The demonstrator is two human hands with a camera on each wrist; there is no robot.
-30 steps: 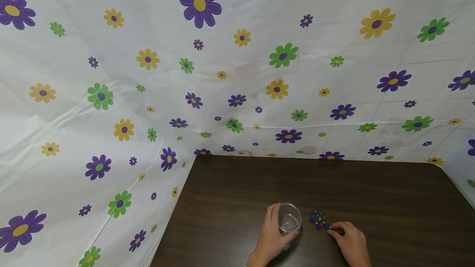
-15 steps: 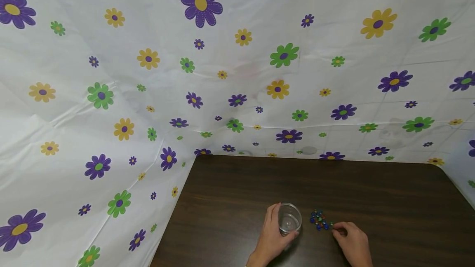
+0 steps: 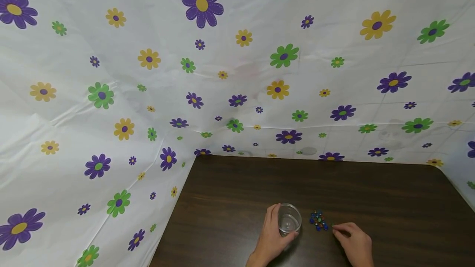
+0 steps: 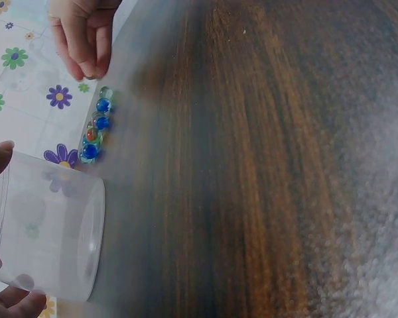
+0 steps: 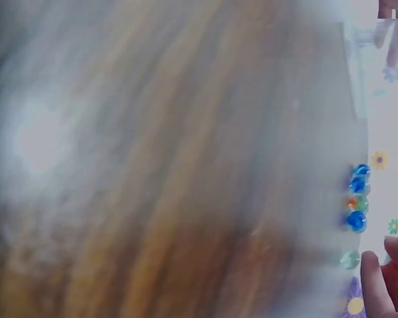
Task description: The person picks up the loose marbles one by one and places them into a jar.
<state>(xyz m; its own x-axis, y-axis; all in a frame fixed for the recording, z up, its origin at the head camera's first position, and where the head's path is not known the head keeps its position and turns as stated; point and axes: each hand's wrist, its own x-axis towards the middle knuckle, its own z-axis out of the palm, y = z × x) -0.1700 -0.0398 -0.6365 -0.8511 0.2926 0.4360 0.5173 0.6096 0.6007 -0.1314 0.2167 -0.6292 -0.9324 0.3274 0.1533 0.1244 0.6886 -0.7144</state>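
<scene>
While the left hand (image 3: 270, 236) holds a clear cup (image 3: 288, 222) on the dark wood-grain table (image 3: 222, 201), a small bunch of marbles (image 3: 318, 220) sits between that cup and the right hand (image 3: 354, 242). The cup is colourless and see-through, with a round mouth facing up and smooth straight sides; the flowers of the sheet (image 3: 237, 55) behind show through its wall in the left wrist view. The marbles are shiny and glassy, mostly deep blue, with some pale green and clear ones and a touch of orange-red among them, packed close together.

The left hand is clamped round the cup, its thumb on the near side and fingers across the far side. The right hand's fingers are bent, thumb and forefinger tips near each other, and I cannot tell whether they pinch anything. A pale green marble (image 5: 349, 259) lies just beside the forefinger in the right wrist view, a little apart from the bunch. The sheet is white, printed with purple, green and yellow flowers.
</scene>
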